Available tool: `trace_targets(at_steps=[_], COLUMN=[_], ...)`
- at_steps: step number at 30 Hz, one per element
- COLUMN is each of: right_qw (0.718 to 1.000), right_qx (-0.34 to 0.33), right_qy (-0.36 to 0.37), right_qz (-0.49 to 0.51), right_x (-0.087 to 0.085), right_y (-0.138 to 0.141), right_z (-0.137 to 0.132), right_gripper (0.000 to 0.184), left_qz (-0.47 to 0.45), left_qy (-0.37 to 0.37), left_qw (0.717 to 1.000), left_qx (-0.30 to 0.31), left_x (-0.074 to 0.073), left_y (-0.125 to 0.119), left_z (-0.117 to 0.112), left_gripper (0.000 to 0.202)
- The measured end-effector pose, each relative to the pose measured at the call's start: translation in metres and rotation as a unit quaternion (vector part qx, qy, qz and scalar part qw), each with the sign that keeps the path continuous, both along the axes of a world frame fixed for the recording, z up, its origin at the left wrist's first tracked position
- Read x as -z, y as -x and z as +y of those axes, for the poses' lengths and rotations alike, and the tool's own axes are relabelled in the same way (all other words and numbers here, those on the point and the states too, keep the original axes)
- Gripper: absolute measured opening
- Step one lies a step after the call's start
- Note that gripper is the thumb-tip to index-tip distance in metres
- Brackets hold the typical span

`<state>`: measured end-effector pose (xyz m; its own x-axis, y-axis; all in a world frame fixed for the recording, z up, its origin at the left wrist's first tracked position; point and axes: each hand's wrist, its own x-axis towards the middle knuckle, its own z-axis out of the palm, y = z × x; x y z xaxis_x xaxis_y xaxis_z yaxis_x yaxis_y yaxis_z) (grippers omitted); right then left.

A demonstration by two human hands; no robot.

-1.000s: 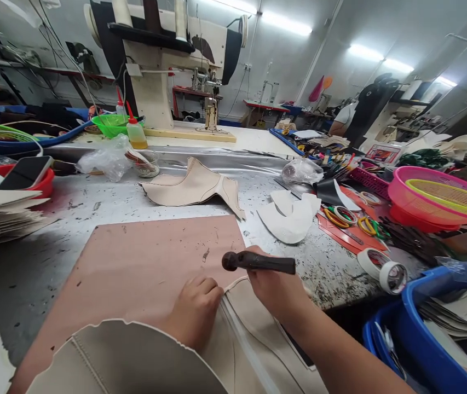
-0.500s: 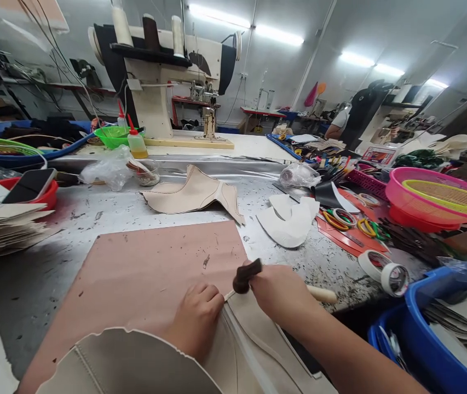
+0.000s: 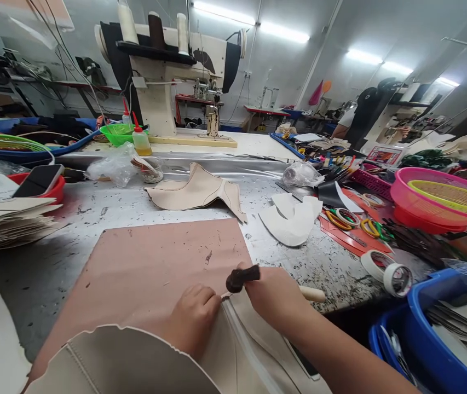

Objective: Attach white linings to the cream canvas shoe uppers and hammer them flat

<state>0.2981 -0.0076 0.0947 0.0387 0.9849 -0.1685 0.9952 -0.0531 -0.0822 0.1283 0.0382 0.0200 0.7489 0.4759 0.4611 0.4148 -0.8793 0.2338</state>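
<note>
Right hand [image 3: 276, 295]: fingers wrapped round dark-headed wooden hammer [image 3: 242, 278], handle mostly hidden. Left hand [image 3: 194, 317]: fingers together, pressing cream leather piece [image 3: 253, 350], near edge cropped.

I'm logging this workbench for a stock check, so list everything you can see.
hammer: one, dark head, in the right hand
leather panel: one, beige, under both hands
mat: one, pink, under the panel
leather upper: one, beige, beyond the mat
cut pieces: several, white, right of the mat
tape rolls: two, white, near right
basket: one, pink, far right
tub: one, blue, near right corner
sewing machine: one, cream, at the back
glue bottle: one, yellow, beside the machine
left hand: one, fingers curled, pressing the panel
right hand: one, fingers around the hammer
</note>
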Motion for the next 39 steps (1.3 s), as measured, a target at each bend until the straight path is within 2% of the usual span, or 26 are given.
trace_targets(at_steps=[2,5,8,11,14,17,19,23,25,28,32,36,39], right_qw=[1.0,1.0,1.0,1.0,0.999,0.999,0.999,0.999,1.0,0.999,0.999,0.998,0.999], right_qx=[0.009,-0.011,-0.022,-0.002,0.007,-0.008,-0.015,0.016,0.002,-0.019,-0.002,-0.044,-0.043], right_qy=[-0.014,0.027,-0.003,-0.003,0.038,0.043,0.033,-0.03,-0.009,0.016,0.007,0.048,0.021], right_qz=[-0.001,-0.012,-0.014,0.0,0.002,-0.008,-0.012,-0.003,-0.003,-0.025,-0.031,-0.011,-0.014], right_x=[0.0,0.0,-0.001,0.002,0.007,0.007,0.004,0.0,0.0,-0.001,-0.003,-0.004,-0.01], right_y=[0.002,0.004,0.003,0.004,0.006,0.006,0.005,0.007,0.01,0.013,0.018,0.021,0.023], right_z=[0.0,0.002,0.002,0.001,0.002,0.004,0.003,-0.001,-0.002,-0.003,-0.003,0.003,0.008], right_gripper=[0.024,0.022,0.022,0.023,0.025,0.026,0.024,0.023,0.023,0.024,0.022,0.021,0.024], left_qz=[0.003,0.002,0.0,0.0,0.001,-0.01,-0.017,-0.012,-0.005,0.005,0.015,0.016,0.009], left_qy=[-0.048,-0.055,-0.046,-0.008,0.092,0.141,0.114,-0.002,-0.042,-0.059,-0.049,0.005,0.031], left_qw=[0.999,0.998,0.998,1.0,0.996,0.99,0.993,1.0,0.999,0.997,0.997,0.999,0.999], left_qx=[0.009,0.023,0.03,0.007,-0.018,-0.007,0.005,0.023,0.03,0.042,0.058,0.051,0.043], left_x=[0.002,0.004,0.004,0.0,-0.007,-0.008,-0.005,0.002,0.003,0.004,0.003,-0.003,-0.003], left_y=[0.0,-0.001,-0.001,0.002,0.006,0.008,0.008,0.007,0.007,0.006,0.008,0.012,0.014], left_z=[-0.001,0.0,0.002,0.005,0.007,0.007,0.005,0.001,-0.001,-0.001,0.004,0.009,0.011], left_gripper=[0.029,0.03,0.031,0.026,0.018,0.021,0.024,0.029,0.03,0.033,0.033,0.028,0.028])
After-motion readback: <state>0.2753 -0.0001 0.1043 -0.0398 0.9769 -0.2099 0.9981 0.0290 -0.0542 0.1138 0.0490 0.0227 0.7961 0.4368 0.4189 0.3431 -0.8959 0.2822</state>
